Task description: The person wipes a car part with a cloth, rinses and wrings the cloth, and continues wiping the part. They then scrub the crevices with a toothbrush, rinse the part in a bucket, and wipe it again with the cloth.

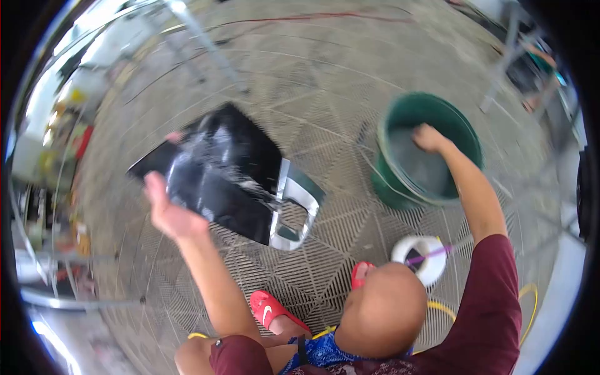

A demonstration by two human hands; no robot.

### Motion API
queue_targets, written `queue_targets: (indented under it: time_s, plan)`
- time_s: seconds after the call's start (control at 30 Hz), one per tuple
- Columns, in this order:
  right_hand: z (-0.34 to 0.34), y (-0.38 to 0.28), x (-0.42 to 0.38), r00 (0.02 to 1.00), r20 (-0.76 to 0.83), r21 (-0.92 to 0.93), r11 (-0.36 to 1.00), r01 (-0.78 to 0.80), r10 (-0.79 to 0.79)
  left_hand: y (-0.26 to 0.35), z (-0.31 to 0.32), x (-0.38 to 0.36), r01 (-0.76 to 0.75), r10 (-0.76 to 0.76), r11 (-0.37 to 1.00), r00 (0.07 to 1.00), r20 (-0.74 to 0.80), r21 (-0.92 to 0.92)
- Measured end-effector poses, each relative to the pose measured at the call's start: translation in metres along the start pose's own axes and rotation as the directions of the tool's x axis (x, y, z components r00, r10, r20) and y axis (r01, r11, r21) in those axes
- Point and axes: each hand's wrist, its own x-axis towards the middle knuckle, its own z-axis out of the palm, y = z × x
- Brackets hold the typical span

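Observation:
A glossy black panel (215,169) is held tilted above the floor, left of centre. Wet-looking streaks and bright reflections cross its surface, partly smeared by motion. At its lower right end is a silver-edged loop (299,209) around an opening. My left hand (172,212) grips the panel's left side, with some fingers hidden behind it. Inside the rim of a green bucket (390,181), my right hand (427,138) is closed just above greyish water (415,164). Whatever its curled fingers hold, if anything, cannot be made out.
Beside the bucket stands a white ring-shaped object (431,270) with a purple strip across it. Ribbed mats (325,131) cover the floor. Metal frame legs (209,47) rise at upper left, and a red cable (312,17) runs along the back. A yellow hose (531,306) curves at right.

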Motion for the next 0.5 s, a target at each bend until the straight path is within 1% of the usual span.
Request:
queue_targets:
  time_s: [0.03,0.07,0.1,0.13,0.17,0.2,0.23,0.27,0.3,0.33,0.37,0.4,0.43,0.47,0.5]
  plan:
    - [0.04,0.037,0.022,0.963,0.168,-0.125,0.973,-0.192,0.212,-0.003,0.0,0.006,0.005,-0.004,0.999,1.0,-0.021,0.045]
    - [0.078,0.052,0.023,0.941,0.115,-0.319,0.909,-0.268,0.318,-0.005,0.002,0.01,0.039,-0.04,0.999,0.999,0.018,0.027]
    - [0.084,0.053,0.018,0.902,0.151,-0.237,0.901,-0.365,0.405,-0.004,0.005,0.01,0.089,-0.087,0.996,0.994,0.06,-0.031]
    - [0.071,0.042,0.007,0.841,0.259,0.047,0.863,-0.503,0.476,-0.006,0.008,0.014,0.078,-0.081,0.996,0.995,0.05,0.048]
    - [0.057,0.028,-0.004,0.735,0.447,0.355,0.654,-0.669,0.51,-0.01,0.007,0.018,0.148,-0.149,0.988,0.989,0.005,0.044]
    - [0.037,0.012,-0.015,0.67,0.624,0.562,0.366,-0.742,0.402,-0.013,0.009,0.02,0.193,-0.196,0.98,0.978,0.069,0.041]
    - [0.008,-0.01,-0.015,0.697,0.693,0.694,0.09,-0.714,0.187,-0.016,0.014,0.025,0.235,-0.238,0.971,0.961,0.141,0.039]
    - [-0.021,-0.033,-0.015,0.687,0.726,0.666,-0.215,-0.715,-0.038,-0.021,0.018,0.029,0.28,-0.282,0.959,0.951,0.123,0.035]
    - [-0.049,-0.05,-0.01,0.79,0.516,0.799,-0.148,-0.583,-0.331,-0.028,0.022,0.033,0.327,-0.329,0.944,0.939,0.103,0.029]
    - [-0.092,-0.1,-0.015,0.807,0.372,0.858,-0.162,-0.487,-0.46,-0.034,0.025,0.039,0.36,-0.363,0.932,0.925,0.108,0.052]
    - [-0.12,-0.142,-0.012,0.843,0.325,0.891,-0.162,-0.425,-0.429,-0.037,0.034,0.041,0.383,-0.394,0.917,0.913,0.11,0.11]
    - [-0.152,-0.196,-0.017,0.881,0.323,0.933,-0.037,-0.357,-0.345,-0.042,0.041,0.043,0.414,-0.432,0.898,0.894,0.115,0.151]
    - [-0.179,-0.248,-0.027,0.929,0.285,0.958,0.049,-0.282,-0.237,-0.048,0.048,0.046,0.444,-0.47,0.875,0.874,0.12,0.195]
    - [-0.185,-0.282,-0.019,0.927,0.245,0.969,0.056,-0.239,-0.283,-0.055,0.054,0.047,0.446,-0.475,0.872,0.87,0.132,0.2]
    - [-0.193,-0.305,-0.012,0.922,0.202,0.979,0.064,-0.192,-0.33,-0.064,0.059,0.047,0.452,-0.493,0.858,0.857,0.147,0.242]
